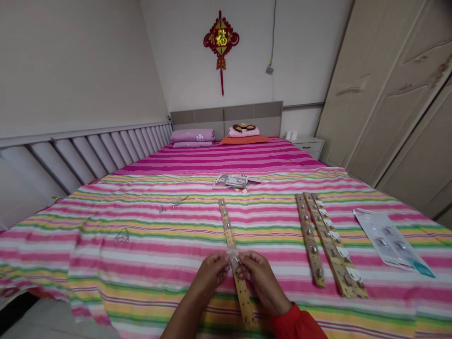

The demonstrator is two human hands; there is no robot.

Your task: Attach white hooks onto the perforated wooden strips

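Note:
A narrow wooden strip [243, 296] with rows of small holes lies lengthwise in front of me on the striped cloth. Several clear pieces with metal parts, looking like hooks [223, 213], sit along its far half. Over the strip's middle, my left hand [212, 272] and my right hand [257, 274] meet with fingers closed, pinching a clear hook piece [234, 256] between them from either side. Fingertips partly hide that piece, and I cannot tell whether it touches the wood.
To the right lie wooden strips [310, 245] bearing several metal hooks, some with white discs. Beyond them is a clear package [391, 240] holding hooks. A heap of packets [231, 181] rests farther up the bed; small clear scraps [178, 201] and a thin tangle [122, 237] lie left.

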